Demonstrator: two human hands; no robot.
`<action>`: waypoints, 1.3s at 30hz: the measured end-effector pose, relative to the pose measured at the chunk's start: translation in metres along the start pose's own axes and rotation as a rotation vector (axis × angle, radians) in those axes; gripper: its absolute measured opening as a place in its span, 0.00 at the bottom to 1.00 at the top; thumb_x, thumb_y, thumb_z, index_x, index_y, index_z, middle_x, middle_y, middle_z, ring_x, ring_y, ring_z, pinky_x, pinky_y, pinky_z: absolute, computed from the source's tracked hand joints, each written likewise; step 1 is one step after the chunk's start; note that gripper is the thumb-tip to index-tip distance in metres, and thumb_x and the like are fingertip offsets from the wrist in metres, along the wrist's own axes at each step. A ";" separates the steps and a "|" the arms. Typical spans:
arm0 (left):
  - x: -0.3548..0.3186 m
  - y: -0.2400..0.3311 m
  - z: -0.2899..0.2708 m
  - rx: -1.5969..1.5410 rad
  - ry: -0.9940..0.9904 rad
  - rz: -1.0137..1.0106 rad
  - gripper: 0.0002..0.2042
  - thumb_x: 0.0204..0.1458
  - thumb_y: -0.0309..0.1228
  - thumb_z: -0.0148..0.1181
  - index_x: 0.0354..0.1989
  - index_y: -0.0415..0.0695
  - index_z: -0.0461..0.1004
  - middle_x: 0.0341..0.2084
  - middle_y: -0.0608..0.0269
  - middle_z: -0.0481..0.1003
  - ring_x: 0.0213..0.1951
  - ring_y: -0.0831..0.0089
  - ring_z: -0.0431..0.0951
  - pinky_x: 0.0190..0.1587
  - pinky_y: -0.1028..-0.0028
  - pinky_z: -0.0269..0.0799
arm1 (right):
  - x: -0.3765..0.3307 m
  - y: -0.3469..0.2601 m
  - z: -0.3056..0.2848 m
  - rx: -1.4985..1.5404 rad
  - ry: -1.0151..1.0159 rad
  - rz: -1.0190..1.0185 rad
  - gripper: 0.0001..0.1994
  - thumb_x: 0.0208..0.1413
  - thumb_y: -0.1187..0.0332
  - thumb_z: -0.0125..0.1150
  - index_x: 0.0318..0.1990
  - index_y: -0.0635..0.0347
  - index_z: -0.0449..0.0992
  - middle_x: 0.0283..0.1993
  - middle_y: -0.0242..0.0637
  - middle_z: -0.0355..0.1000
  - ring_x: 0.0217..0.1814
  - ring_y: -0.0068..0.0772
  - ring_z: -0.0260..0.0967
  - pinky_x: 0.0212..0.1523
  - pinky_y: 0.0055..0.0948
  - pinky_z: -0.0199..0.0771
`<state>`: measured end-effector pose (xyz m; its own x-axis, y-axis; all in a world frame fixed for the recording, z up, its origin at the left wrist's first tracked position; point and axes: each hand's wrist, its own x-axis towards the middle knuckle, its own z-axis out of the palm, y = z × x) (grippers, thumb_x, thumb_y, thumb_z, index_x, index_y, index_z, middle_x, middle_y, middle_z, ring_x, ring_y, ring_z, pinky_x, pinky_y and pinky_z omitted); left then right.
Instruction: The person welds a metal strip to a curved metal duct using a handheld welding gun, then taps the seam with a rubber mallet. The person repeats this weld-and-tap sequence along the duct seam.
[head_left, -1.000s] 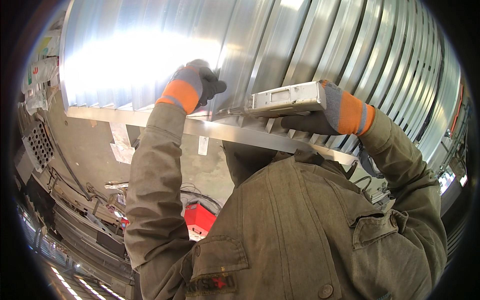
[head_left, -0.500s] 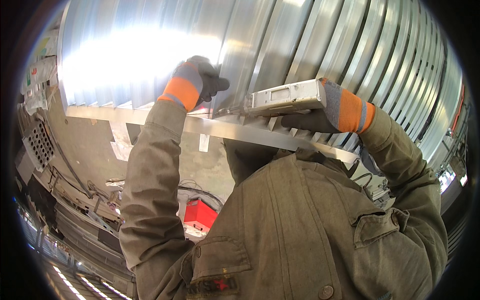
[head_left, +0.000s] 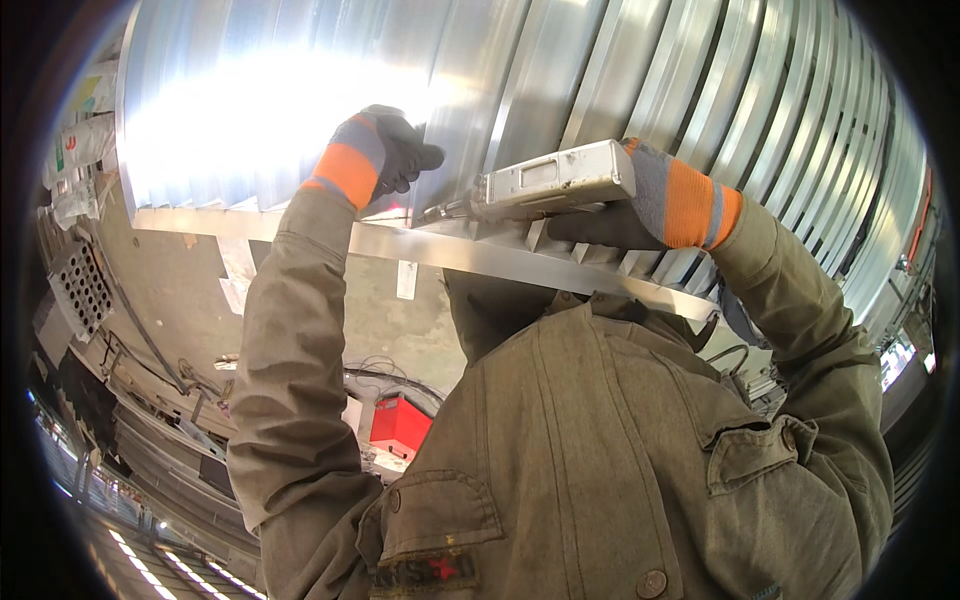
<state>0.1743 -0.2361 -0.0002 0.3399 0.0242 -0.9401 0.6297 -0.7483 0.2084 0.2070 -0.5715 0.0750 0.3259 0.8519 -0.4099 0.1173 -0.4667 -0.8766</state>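
Note:
My right hand (head_left: 655, 205), in a grey and orange glove, grips a boxy silver-white handheld laser welding gun (head_left: 555, 182). The gun's thin nozzle (head_left: 440, 213) points left, close to the joint between metal slats (head_left: 470, 110) and a flat metal edge bar (head_left: 450, 257). A small red glow shows just left of the nozzle tip. My left hand (head_left: 385, 155), gloved alike, rests by the slats left of the nozzle. Its fingers are curled and one digit juts right; whether anything is inside them is hidden.
The slatted metal panel spans the upper view, with strong glare on its left. Beneath lies a concrete floor (head_left: 190, 300) with a red box (head_left: 400, 425) and cables. A perforated metal block (head_left: 82, 290) and dark racks stand at the left.
Both hands have shifted slightly left along the edge bar, and the laser welding gun has moved with the right hand. Both hands keep their hold.

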 end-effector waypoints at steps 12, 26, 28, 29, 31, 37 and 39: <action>-0.011 -0.006 0.020 0.194 0.252 0.017 0.28 0.54 0.57 0.78 0.45 0.41 0.84 0.32 0.63 0.85 0.29 0.68 0.83 0.38 0.65 0.81 | 0.001 -0.004 -0.001 -0.180 0.002 -0.012 0.25 0.65 0.45 0.72 0.61 0.50 0.87 0.46 0.40 0.89 0.44 0.39 0.88 0.48 0.35 0.88; -0.004 0.004 0.006 0.253 0.091 -0.020 0.24 0.54 0.54 0.79 0.35 0.43 0.81 0.24 0.63 0.81 0.25 0.69 0.80 0.33 0.64 0.78 | 0.004 -0.006 0.004 -0.171 -0.058 0.089 0.23 0.65 0.56 0.78 0.62 0.56 0.85 0.53 0.40 0.88 0.49 0.33 0.88 0.51 0.32 0.88; -0.007 -0.006 0.009 0.124 0.145 0.072 0.25 0.58 0.56 0.73 0.33 0.43 0.82 0.24 0.63 0.82 0.25 0.66 0.78 0.34 0.61 0.78 | 0.005 -0.008 0.004 -0.157 -0.076 0.154 0.23 0.65 0.56 0.78 0.63 0.56 0.85 0.53 0.40 0.88 0.49 0.33 0.88 0.52 0.32 0.88; -0.008 -0.009 0.012 0.099 0.167 0.079 0.24 0.57 0.56 0.74 0.33 0.43 0.82 0.24 0.63 0.81 0.24 0.67 0.78 0.33 0.62 0.77 | 0.005 -0.010 0.005 -0.147 -0.078 0.147 0.23 0.65 0.55 0.78 0.63 0.56 0.84 0.53 0.40 0.88 0.49 0.33 0.88 0.52 0.32 0.88; -0.008 -0.014 0.016 0.049 0.222 0.093 0.24 0.56 0.55 0.77 0.32 0.44 0.80 0.23 0.64 0.80 0.24 0.68 0.77 0.32 0.63 0.76 | 0.005 -0.012 0.006 -0.149 -0.119 0.201 0.24 0.65 0.55 0.78 0.63 0.56 0.84 0.53 0.41 0.88 0.49 0.33 0.88 0.51 0.32 0.88; 0.002 -0.014 0.017 0.084 0.163 0.030 0.24 0.56 0.55 0.78 0.30 0.45 0.78 0.20 0.67 0.76 0.22 0.71 0.71 0.28 0.63 0.70 | 0.004 -0.010 0.009 -0.188 -0.081 0.135 0.25 0.64 0.52 0.78 0.62 0.56 0.85 0.51 0.42 0.88 0.49 0.32 0.88 0.50 0.32 0.87; 0.002 -0.017 0.018 0.117 0.167 0.072 0.25 0.57 0.56 0.77 0.30 0.46 0.78 0.20 0.67 0.75 0.22 0.71 0.70 0.28 0.62 0.70 | 0.004 -0.009 0.011 -0.217 -0.073 0.128 0.25 0.64 0.52 0.78 0.62 0.56 0.85 0.51 0.42 0.88 0.49 0.33 0.88 0.51 0.32 0.88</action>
<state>0.1518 -0.2353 -0.0100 0.4981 0.0701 -0.8643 0.5176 -0.8237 0.2315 0.1970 -0.5609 0.0787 0.2832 0.7941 -0.5379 0.2809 -0.6049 -0.7451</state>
